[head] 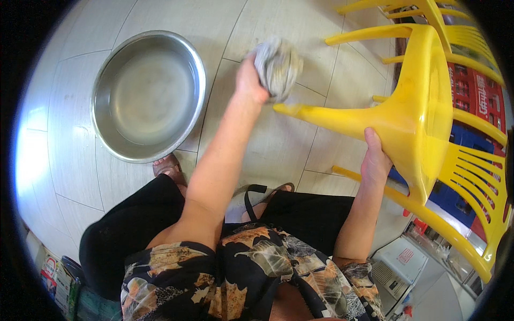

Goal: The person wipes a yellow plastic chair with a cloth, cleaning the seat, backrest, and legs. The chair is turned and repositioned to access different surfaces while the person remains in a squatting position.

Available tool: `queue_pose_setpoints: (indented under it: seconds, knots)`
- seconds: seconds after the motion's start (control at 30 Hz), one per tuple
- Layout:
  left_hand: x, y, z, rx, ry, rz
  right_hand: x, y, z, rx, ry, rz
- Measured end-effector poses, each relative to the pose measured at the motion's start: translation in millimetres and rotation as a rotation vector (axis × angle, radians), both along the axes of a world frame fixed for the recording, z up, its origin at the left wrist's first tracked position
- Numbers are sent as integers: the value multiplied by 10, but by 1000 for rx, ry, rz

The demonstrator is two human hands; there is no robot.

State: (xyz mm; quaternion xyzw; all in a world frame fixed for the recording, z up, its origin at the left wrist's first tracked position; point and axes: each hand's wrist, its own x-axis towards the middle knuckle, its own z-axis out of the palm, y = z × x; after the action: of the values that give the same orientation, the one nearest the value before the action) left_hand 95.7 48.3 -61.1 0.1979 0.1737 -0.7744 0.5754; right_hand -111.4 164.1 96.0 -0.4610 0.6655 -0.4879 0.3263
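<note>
On the left side of the picture, my left hand (pixel 249 82) reaches forward and grips a bunched, wet-looking grey-white cloth (pixel 280 69), blurred by motion. The cloth is close to the foot end of one leg of a yellow plastic chair (pixel 431 112); whether they touch is unclear. That chair is tipped over, its legs pointing left and its slatted back at the right. My right hand (pixel 376 158) holds it near where a leg meets the seat, thumb uppermost and fingers hidden. A round metal basin (pixel 200 80) of cloudy water stands on the floor at the left.
Another yellow plastic chair (pixel 437 20) is at the upper right. Behind the chairs are a red plastic crate (pixel 484 94) and a blue crate (pixel 461 138). A white box (pixel 405 257) lies at the lower right. My sandalled feet rest on the tiled floor (pixel 265 140).
</note>
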Motion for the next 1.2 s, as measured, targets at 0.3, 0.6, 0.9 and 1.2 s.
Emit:
queue_pose_setpoints:
  seconds: [0.3, 0.6, 0.9, 1.2]
  knots:
    - [-442, 671, -393, -228, -619, -504, 122, -107, -129, 102, -139, 162]
    - [-388, 538, -566, -584, -956, -685, 148, -125, -268, 19, -203, 149]
    - [-294, 386, -636, -491, -903, -688, 189, -171, -288, -13, -223, 168]
    - [-409, 475, -539, -524, -1162, -649, 150, -147, -232, 42, -220, 179]
